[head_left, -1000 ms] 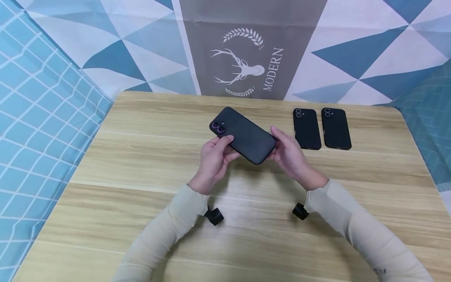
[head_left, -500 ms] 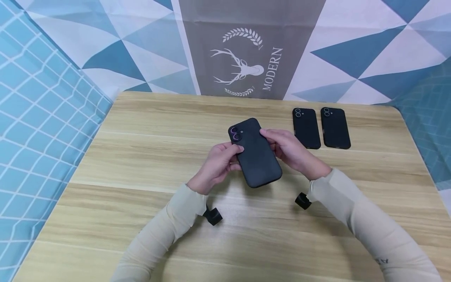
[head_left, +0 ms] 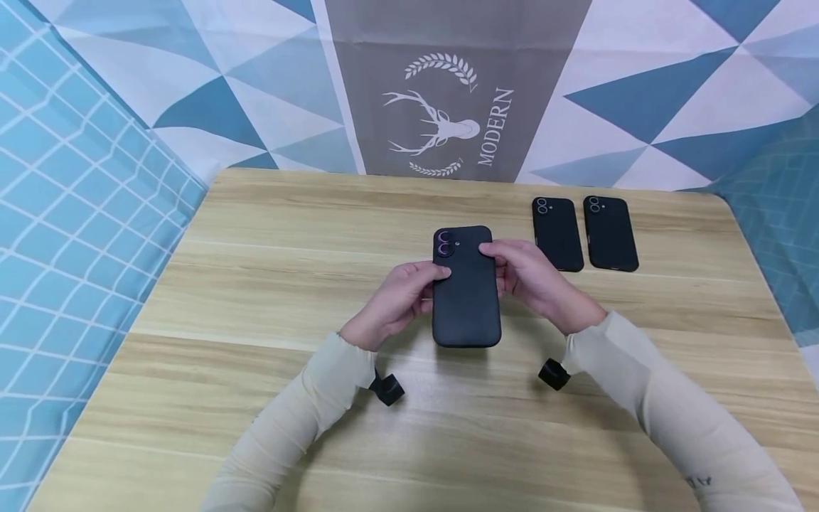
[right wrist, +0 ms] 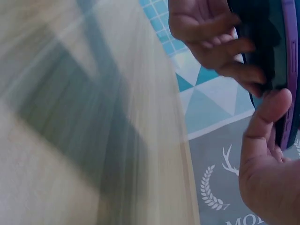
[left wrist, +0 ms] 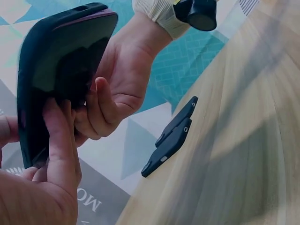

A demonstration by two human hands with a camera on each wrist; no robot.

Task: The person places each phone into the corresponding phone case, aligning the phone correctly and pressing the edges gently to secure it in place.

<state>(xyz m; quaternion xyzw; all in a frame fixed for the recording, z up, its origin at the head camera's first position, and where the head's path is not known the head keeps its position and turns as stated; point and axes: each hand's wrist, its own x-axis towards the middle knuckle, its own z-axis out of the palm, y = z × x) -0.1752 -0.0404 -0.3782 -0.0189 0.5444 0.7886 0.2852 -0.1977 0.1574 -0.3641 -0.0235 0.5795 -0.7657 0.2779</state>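
Observation:
A purple phone [right wrist: 291, 56] with a black phone case [head_left: 467, 313] over its back is held above the table between both hands, camera end away from me. My left hand [head_left: 399, 295] grips its left side, thumb on the case back and fingers on the screen side. The right hand [head_left: 527, 274] pinches the upper right edge, thumb on the back near the top. In the right wrist view a long strip of purple frame shows uncovered along one side. The dark screen [left wrist: 70, 61] is visible in the left wrist view, partly behind fingers.
Two more black phone cases, one at the left [head_left: 558, 235] and one at the right [head_left: 611, 235], lie side by side near the table's back right. Behind the wooden table [head_left: 256, 284] hangs a patterned cloth [head_left: 461, 28]. A small black camera hangs beside each wrist.
The phone in its case has turned from a slant to nearly upright and come slightly nearer and to the right. My right hand has shifted from its bottom end to its upper right edge.

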